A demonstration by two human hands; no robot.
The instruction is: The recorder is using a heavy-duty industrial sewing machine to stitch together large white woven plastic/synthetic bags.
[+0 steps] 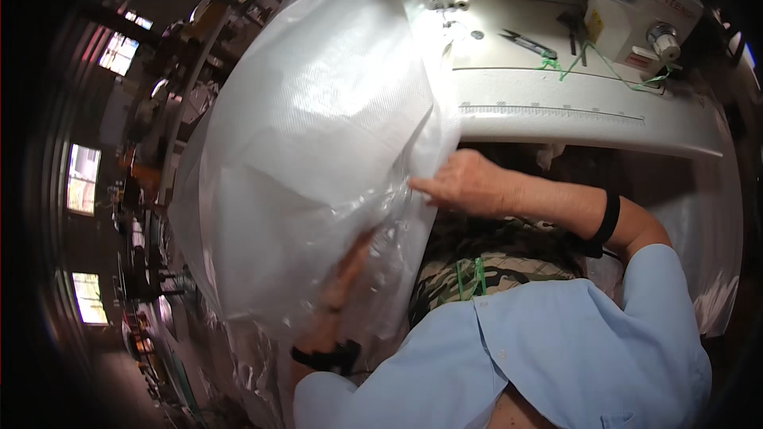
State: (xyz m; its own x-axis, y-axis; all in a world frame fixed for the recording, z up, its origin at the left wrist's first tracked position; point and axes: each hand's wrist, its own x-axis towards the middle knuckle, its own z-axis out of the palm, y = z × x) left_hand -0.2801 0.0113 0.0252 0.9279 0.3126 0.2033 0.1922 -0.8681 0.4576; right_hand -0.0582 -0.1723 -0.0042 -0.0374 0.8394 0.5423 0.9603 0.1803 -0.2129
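Note:
A large translucent white woven plastic sheet (pixel 318 111) hangs in folds over the left side of the sewing machine (pixel 572 103). Its upper right edge reaches the lit needle area (pixel 457 12). My right hand (pixel 469 183) is closed at the sheet's right edge, in front of the machine bed, thumb and index finger pinching the gathered plastic. My left hand (pixel 350 262) lies behind or inside a clear layer of the plastic, lower down and to the left. That layer blurs its fingers, so their grip does not show.
Thread snips (pixel 528 44) and a small dark tool (pixel 571 28) lie on the machine bed beside tangled green thread (pixel 563 71). A handwheel knob (pixel 663 41) sits at the right. Camouflage cloth (pixel 509 266) covers my lap. Cluttered shelving and windows (pixel 83 179) stand farther left.

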